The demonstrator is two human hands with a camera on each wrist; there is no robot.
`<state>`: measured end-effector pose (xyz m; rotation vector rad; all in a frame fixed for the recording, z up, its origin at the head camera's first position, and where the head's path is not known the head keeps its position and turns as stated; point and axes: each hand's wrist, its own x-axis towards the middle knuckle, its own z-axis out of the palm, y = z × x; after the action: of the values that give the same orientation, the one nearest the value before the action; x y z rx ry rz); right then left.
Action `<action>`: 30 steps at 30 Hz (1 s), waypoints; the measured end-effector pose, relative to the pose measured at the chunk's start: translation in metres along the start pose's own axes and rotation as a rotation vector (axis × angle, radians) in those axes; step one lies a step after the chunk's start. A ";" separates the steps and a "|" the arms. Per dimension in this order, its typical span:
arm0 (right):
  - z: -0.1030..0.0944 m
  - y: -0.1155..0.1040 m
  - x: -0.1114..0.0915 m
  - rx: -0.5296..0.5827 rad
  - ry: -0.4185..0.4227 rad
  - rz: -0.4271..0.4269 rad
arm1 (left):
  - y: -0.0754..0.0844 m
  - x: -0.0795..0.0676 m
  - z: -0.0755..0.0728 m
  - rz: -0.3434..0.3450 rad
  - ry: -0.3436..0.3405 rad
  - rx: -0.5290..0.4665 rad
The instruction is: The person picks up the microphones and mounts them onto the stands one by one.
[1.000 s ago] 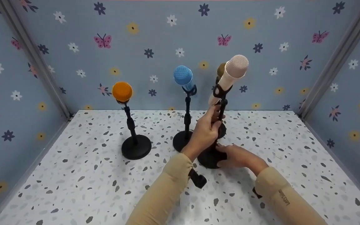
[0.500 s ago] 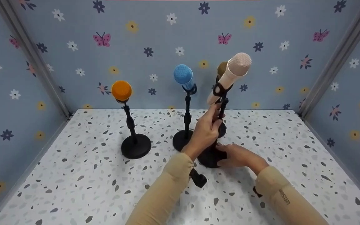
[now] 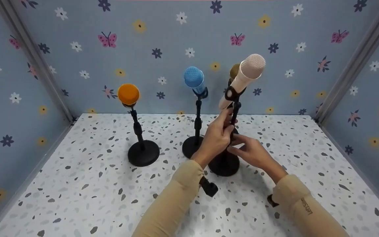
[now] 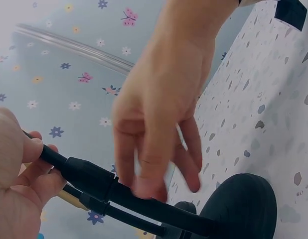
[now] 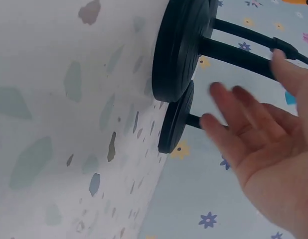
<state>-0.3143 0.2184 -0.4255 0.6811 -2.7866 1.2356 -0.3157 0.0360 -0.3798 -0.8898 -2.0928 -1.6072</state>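
Observation:
A white microphone (image 3: 250, 68) is clipped at a slant on top of a black desk microphone stand (image 3: 224, 166), whose round base rests on the table. My left hand (image 3: 216, 138) holds the upper pole; the left wrist view shows those fingers and thumb around the thin rod above the collar (image 4: 89, 177). Lower down, my right hand (image 3: 254, 154) is beside the pole, fingers loosely extended and blurred in the wrist views. The thumb of this hand (image 5: 273, 164) looks close to the pole; whether it touches, I cannot tell.
Behind stands another stand with a dark gold microphone (image 3: 235, 70), partly hidden. To the left are stands with a blue microphone (image 3: 193, 77) and an orange microphone (image 3: 128, 94). Patterned blue walls (image 3: 163, 33) enclose the speckled table (image 3: 87, 197).
My right hand has left the stand's base and risen to the lower pole, its fingers loosening. My left hand stays on the upper pole, and the stands keep their places.

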 end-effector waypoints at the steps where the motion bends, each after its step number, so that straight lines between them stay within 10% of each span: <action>1: 0.000 -0.001 0.000 0.047 0.027 0.001 | 0.000 0.000 0.000 -0.005 -0.003 -0.002; 11: 0.008 -0.004 0.004 0.500 0.081 -0.039 | 0.002 0.000 -0.003 -0.032 -0.010 0.000; 19: 0.013 -0.011 0.008 0.433 0.206 0.044 | 0.000 0.001 -0.002 -0.035 -0.007 -0.012; 30: 0.011 -0.007 0.005 0.428 0.079 -0.072 | 0.002 -0.001 -0.001 -0.028 -0.005 -0.031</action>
<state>-0.3142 0.2044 -0.4272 0.7210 -2.4273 1.8192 -0.3137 0.0351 -0.3786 -0.8796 -2.0979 -1.6575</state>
